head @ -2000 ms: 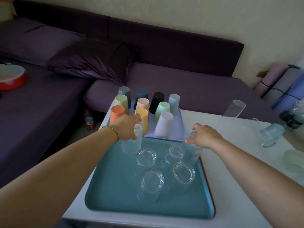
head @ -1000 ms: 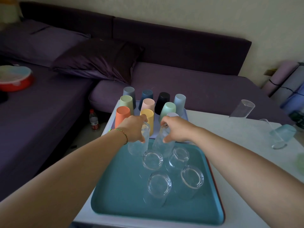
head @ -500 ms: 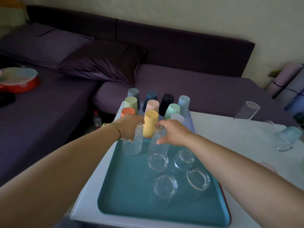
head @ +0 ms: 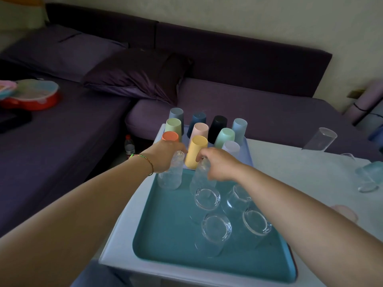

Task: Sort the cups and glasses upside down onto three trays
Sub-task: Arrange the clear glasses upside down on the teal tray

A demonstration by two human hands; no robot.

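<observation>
A teal tray on the white table holds several upturned clear glasses. My left hand grips the base of a tall clear glass standing upside down at the tray's far left. My right hand grips the base of a second tall clear glass beside it, also upside down on the tray. Behind them a lilac tray carries several upturned coloured plastic cups.
On the white table to the right lie a clear tumbler on its side, a bluish cup, another clear glass and a pink cup. A purple sofa surrounds the table; a red dish sits on it.
My right hand carried its glass from the tray's right edge leftward to stand beside the left hand's glass. The view shifted left and down a little.
</observation>
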